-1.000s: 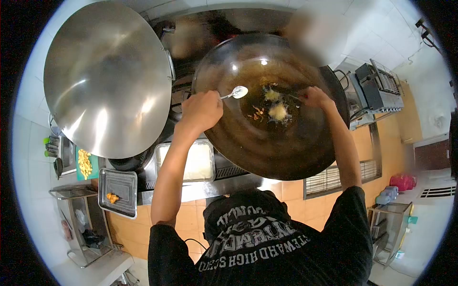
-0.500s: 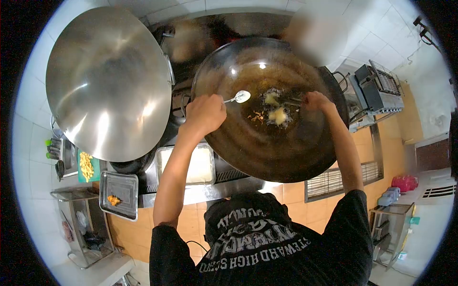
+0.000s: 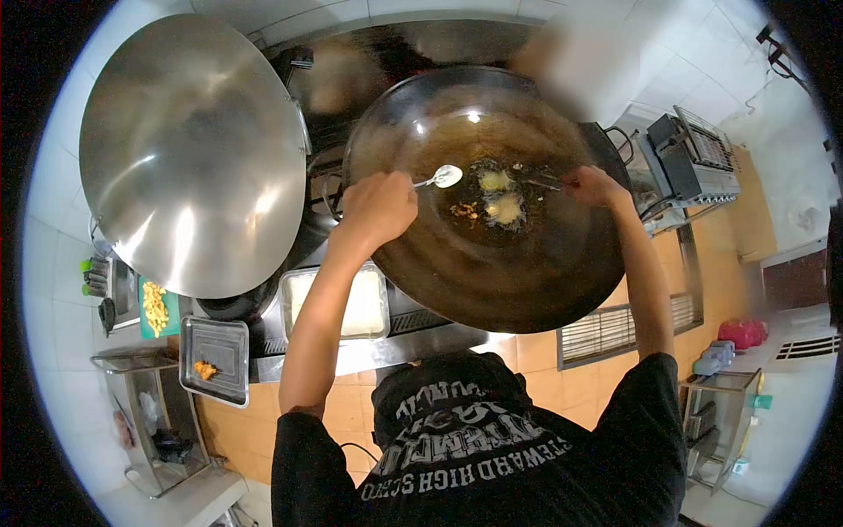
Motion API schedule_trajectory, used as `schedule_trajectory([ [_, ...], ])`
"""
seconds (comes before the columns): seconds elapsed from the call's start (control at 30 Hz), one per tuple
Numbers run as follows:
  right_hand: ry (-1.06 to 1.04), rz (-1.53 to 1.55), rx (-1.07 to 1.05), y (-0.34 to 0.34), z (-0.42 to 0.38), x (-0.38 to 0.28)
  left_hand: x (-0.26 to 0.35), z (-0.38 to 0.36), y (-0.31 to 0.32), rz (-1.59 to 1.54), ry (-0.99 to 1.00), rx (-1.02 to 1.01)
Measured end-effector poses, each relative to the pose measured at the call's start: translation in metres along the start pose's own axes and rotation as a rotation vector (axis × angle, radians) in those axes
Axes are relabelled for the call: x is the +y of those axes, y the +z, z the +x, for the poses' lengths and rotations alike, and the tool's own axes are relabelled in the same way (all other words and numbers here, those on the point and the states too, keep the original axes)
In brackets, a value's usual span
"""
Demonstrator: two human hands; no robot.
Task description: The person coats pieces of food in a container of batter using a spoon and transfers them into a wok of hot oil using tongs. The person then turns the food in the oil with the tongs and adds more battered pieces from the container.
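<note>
Here, frying pieces (image 3: 499, 195) sit in oil at wok (image 3: 527, 290) centre: soft, slick, prob. fragile; lift from beneath, not pinched. Left hand (image 3: 379, 206) fisted on spoon (image 3: 442, 177), thin rigid metal, bowl just left of pieces. Right hand (image 3: 595, 186) closed on slim tool (image 3: 543, 182), type unclear, tip near pieces. Wok dark, glossy, looks heavy. Big steel lid (image 3: 193, 149) at left, smooth.

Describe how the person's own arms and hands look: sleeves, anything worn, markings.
Both arms are bare from short black sleeves down. The left hand and right hand wear no gloves; no watch or band is visible. The black shirt carries white block lettering.
</note>
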State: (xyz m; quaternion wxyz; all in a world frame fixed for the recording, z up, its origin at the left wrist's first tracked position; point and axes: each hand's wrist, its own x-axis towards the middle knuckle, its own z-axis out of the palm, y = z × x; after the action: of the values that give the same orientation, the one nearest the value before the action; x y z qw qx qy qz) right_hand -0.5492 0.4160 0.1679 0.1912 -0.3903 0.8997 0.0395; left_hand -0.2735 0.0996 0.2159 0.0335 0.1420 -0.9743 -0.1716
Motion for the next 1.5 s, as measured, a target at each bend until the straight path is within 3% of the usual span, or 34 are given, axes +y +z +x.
schedule_trajectory([
  [0.07,-0.118,0.033,0.103,-0.001,-0.014,0.009,-0.003,-0.001,0.000,-0.012,-0.008,-0.010],
  [0.13,0.120,0.397,-0.006,-0.018,-0.047,0.000,-0.010,0.002,0.002,-0.009,-0.028,-0.054],
  [0.23,0.280,0.562,-0.090,-0.008,-0.060,0.035,-0.006,0.006,0.006,-0.009,-0.047,-0.108],
  [0.3,0.283,0.558,-0.051,0.001,-0.066,0.049,-0.001,0.011,0.004,-0.009,-0.045,-0.112],
  [0.37,0.286,0.812,-0.077,-0.007,-0.092,0.029,0.014,0.017,0.004,0.013,-0.007,-0.148],
  [0.47,0.232,0.896,-0.080,-0.008,-0.109,0.022,0.032,0.034,0.016,-0.082,0.081,-0.092],
  [0.7,0.288,0.836,-0.166,0.014,-0.115,0.003,0.051,0.057,0.036,0.006,0.128,-0.141],
  [0.93,0.284,0.835,-0.288,0.032,-0.122,-0.003,0.052,0.052,0.039,0.134,0.070,-0.481],
  [1.27,0.359,0.506,-0.420,0.026,-0.102,0.002,0.057,0.053,0.048,0.201,0.133,-0.609],
  [1.4,0.366,0.446,-0.397,0.016,-0.093,0.000,0.084,0.053,0.065,0.139,0.198,-0.704],
  [1.5,0.383,0.449,-0.379,0.018,-0.090,0.002,0.094,0.059,0.113,0.074,0.162,-0.696],
])
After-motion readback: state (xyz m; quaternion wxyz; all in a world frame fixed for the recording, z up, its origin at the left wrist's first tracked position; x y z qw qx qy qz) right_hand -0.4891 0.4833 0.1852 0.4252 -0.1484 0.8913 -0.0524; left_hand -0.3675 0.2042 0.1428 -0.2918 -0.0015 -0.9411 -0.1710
